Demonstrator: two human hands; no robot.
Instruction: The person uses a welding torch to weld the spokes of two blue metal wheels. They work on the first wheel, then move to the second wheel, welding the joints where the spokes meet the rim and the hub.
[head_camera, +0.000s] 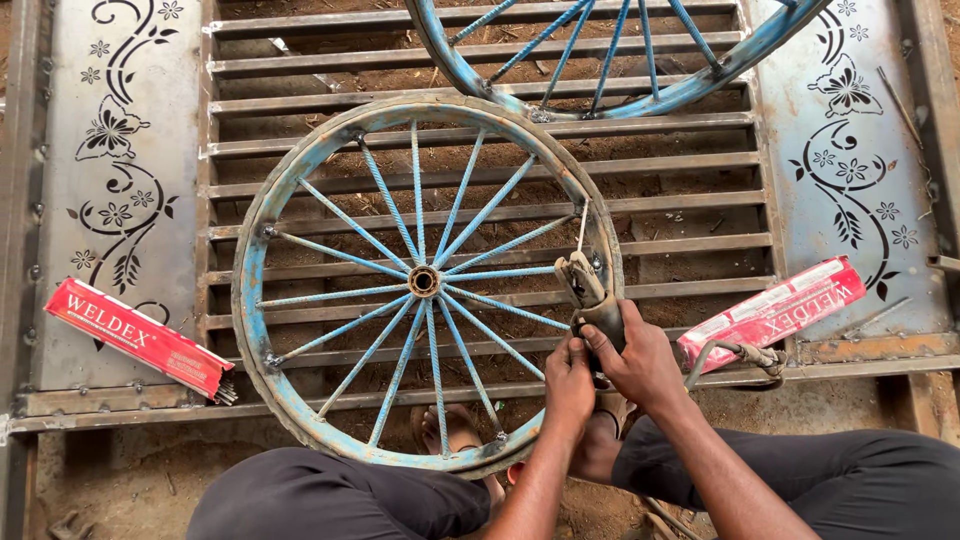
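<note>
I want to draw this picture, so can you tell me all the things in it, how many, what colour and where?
Spoked wheel: 1, worn blue, lying flat on the grate, in the middle.
Second wheel: 1, blue, at the top edge, only partly in view.
Metal grate: 1, rusty grey bars, under both wheels.
Flower-patterned panels: 2, grey with black cut-outs, one on each side.
Long boxes: 2, red and white, one at left, one at right.
Welding rod holder: 1, dark, over the wheel's right rim, with a thin rod in it.
Cable: 1, grey, by the right box.
Left hand: touching the holder's handle.
Right hand: fingers wrapped round the holder's handle.
</note>
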